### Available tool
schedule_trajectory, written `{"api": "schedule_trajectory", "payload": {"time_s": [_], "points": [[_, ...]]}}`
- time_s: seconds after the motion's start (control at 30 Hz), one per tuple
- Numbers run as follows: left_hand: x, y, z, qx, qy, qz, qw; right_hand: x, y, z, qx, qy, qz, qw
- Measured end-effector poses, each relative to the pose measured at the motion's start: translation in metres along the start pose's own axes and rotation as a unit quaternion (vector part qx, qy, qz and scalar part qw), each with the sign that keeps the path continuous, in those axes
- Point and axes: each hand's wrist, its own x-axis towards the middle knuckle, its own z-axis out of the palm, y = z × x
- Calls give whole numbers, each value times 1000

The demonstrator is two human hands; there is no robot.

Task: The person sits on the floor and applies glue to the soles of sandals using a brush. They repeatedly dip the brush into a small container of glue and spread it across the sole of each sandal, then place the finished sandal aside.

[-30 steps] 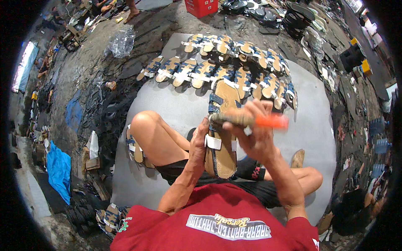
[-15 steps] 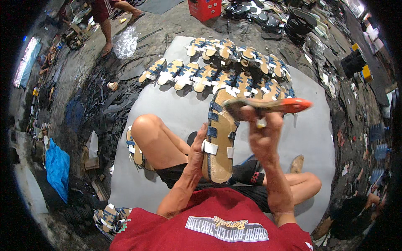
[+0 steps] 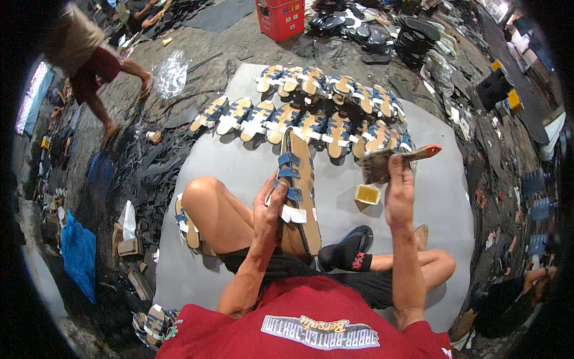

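Left hand (image 3: 269, 206) grips a strapped sandal (image 3: 297, 197), right hand (image 3: 399, 190) holds a brush (image 3: 394, 160) above the glue tub (image 3: 367, 194); finished sandals (image 3: 311, 119) lie in rows beyond the fingers.

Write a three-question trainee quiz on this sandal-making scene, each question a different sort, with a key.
1. True or false: the left hand holds a sandal with blue straps.
2. The right hand holds: A) a brush with an orange handle, B) a hammer, C) scissors.
3. Fill in: the small yellow tub sits on the grey ____.

Key: 1 true; 2 A; 3 mat.
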Motion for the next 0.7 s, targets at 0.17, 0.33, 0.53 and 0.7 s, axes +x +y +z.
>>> {"api": "schedule_trajectory", "payload": {"time_s": [0.17,0.33,0.53,0.7], "points": [[-3,-32,-3,156,-9,84,984,-25,15,72,-159,-14,-174,972],[-4,-36,5,236,24,58,970,-17,10,87,-111,33,-248,962],[2,-43,-23,111,70,-9,991,42,12,-54,69,98,-26,992],[3,-51,-59,-222,-13,-166,961,49,187,-225,138,247,291,914]]}}
